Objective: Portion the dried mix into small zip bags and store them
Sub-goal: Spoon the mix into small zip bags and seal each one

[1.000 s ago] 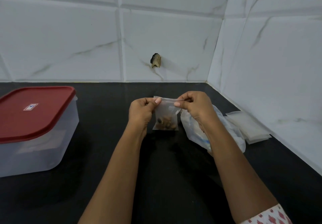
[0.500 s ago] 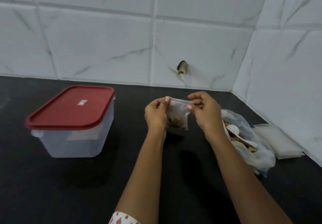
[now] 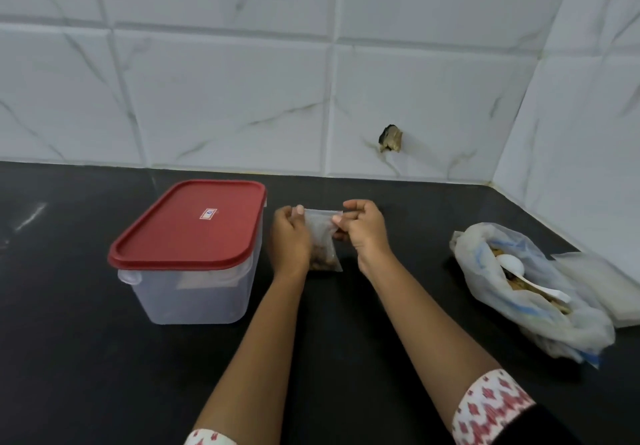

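Note:
A small clear zip bag with brown dried mix in its bottom hangs upright between my hands above the black counter. My left hand pinches the bag's top left corner. My right hand pinches the top right end of the zip strip. To the right lies a large crumpled plastic bag, open, with dried mix and a white spoon in it. A clear plastic box with a shut red lid stands just left of my left hand.
A stack of flat empty zip bags lies at the far right against the side wall. White tiled walls meet in a corner at the back right. The black counter stretches left and toward me.
The view has swung left and pulled back, so the box now sits near the middle. My hands hold the small bag further from me, close beside the box; the grip looks the same.

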The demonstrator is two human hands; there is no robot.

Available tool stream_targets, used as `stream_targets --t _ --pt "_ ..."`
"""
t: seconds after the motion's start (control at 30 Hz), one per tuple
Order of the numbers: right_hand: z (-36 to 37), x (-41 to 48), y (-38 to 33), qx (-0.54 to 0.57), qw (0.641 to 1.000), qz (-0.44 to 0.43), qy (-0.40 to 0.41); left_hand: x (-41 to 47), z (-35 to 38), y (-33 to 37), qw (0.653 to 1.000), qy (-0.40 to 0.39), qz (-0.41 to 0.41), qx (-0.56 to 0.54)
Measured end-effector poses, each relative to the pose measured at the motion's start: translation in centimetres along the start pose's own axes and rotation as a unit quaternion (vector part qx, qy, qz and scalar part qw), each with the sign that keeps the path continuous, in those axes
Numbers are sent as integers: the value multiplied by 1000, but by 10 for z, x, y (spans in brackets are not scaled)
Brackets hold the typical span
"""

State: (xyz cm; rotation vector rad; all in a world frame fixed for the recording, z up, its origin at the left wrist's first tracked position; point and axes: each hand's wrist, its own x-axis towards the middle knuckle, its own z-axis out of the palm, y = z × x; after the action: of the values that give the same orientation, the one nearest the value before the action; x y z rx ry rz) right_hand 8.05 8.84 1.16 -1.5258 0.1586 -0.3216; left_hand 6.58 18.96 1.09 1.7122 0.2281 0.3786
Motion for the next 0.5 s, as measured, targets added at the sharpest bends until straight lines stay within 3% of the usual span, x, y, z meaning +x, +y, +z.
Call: stream_targets --t 0.13,0.3,0.5 --pt "2 7 14 -92 995 -24 29 -4 10 -6 995 -36 13 89" --pt "1 6 14 -167 985 -27 -26 -7 8 -16 985 -33 101 139" --pt "6 0 13 -280 954 -53 -89 -1 5 -17 993 -12 38 108"
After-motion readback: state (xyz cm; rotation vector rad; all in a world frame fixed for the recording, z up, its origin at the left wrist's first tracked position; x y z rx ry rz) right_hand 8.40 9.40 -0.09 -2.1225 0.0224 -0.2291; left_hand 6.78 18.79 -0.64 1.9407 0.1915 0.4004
